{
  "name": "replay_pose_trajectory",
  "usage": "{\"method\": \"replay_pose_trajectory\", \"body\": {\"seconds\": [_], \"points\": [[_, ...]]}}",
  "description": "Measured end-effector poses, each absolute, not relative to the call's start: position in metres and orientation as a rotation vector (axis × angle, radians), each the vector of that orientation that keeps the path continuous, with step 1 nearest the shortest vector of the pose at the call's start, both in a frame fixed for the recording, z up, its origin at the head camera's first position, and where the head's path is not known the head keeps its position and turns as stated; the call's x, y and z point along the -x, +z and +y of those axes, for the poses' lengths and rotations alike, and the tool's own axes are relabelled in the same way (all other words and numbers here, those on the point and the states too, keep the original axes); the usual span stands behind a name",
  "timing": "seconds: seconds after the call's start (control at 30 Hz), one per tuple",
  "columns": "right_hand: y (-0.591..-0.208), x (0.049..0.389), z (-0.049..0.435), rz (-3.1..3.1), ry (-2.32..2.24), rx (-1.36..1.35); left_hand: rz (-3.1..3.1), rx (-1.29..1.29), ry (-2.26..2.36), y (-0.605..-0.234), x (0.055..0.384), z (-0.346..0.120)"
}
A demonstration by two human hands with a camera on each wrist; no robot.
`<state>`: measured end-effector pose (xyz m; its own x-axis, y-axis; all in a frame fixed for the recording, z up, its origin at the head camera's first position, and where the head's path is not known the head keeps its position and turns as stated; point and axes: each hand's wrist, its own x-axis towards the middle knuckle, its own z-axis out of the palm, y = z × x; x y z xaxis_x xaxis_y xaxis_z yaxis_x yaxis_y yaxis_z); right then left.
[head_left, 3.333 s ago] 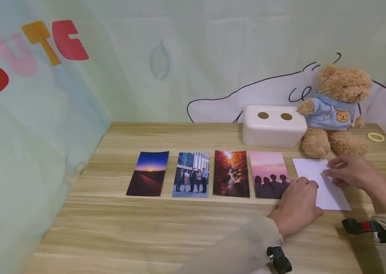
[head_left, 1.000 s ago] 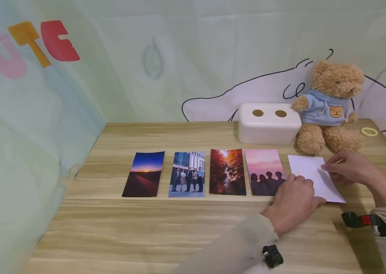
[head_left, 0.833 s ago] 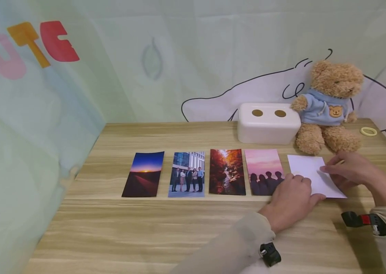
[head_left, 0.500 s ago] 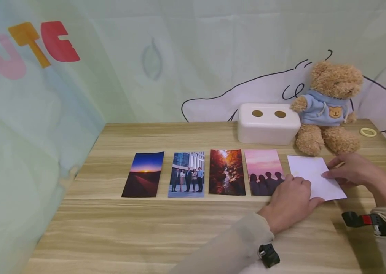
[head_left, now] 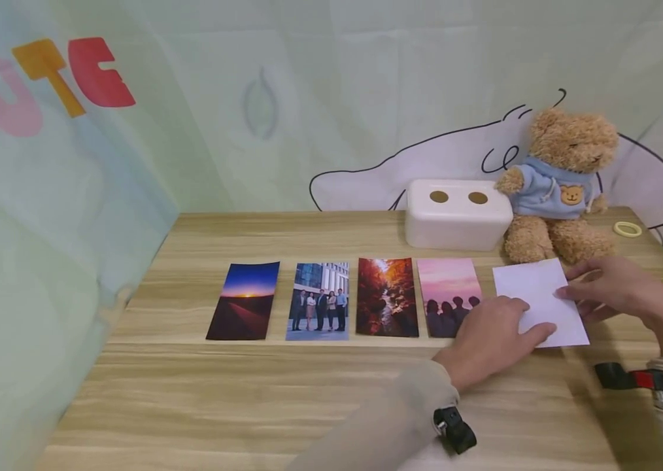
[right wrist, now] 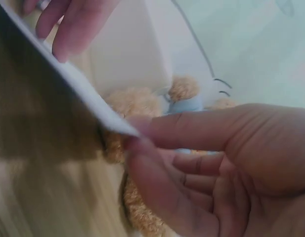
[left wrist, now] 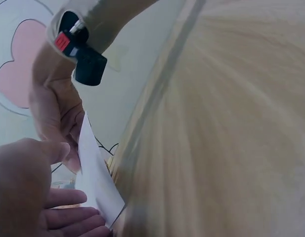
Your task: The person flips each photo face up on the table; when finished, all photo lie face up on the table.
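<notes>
A white blank sheet (head_left: 534, 288), about the size of the photos, is at the right end of the row. My right hand (head_left: 616, 288) pinches its right edge between thumb and finger; the right wrist view shows the sheet (right wrist: 78, 84) raised and slanting at that edge. My left hand (head_left: 490, 337) rests at the sheet's lower left, fingers fairly straight, thumb stretched out over it. That hand hides the lower right corner of a pink-sky photo (head_left: 449, 281). In the left wrist view, the left fingers (left wrist: 73, 215) lie against the sheet (left wrist: 95, 177).
Left of the pink-sky photo lie an autumn stream photo (head_left: 387, 297), an office group photo (head_left: 318, 301) and a sunset road photo (head_left: 243, 301). Behind stand a white box (head_left: 458, 226) with two round holes and a teddy bear (head_left: 561, 190). A yellow ring (head_left: 627, 229) lies far right.
The white sheet's right side has come up off the table, its top right corner now higher. My left hand has shifted slightly left, its thumb now over the sheet. The photos stay put.
</notes>
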<state>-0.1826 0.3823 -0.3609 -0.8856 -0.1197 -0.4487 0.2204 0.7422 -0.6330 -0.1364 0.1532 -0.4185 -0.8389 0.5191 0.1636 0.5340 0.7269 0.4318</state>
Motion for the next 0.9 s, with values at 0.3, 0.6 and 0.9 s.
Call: {"method": "replay_pose_trajectory", "body": {"seconds": [0.3, 0.6, 0.9], "points": [[-0.355, 0.177, 0.369, 2.449, -1.257, 0.062, -2.803, 0.780, -1.117, -0.408, 0.144, 0.145], [-0.358, 0.175, 0.356, 2.403, -1.402, 0.149, -2.676, 0.694, -1.502, -0.400, 0.143, 0.141], [-0.361, 0.177, 0.350, 2.315, -1.598, 0.163, -2.535, 0.558, -1.812, -0.397, 0.146, 0.137]]}}
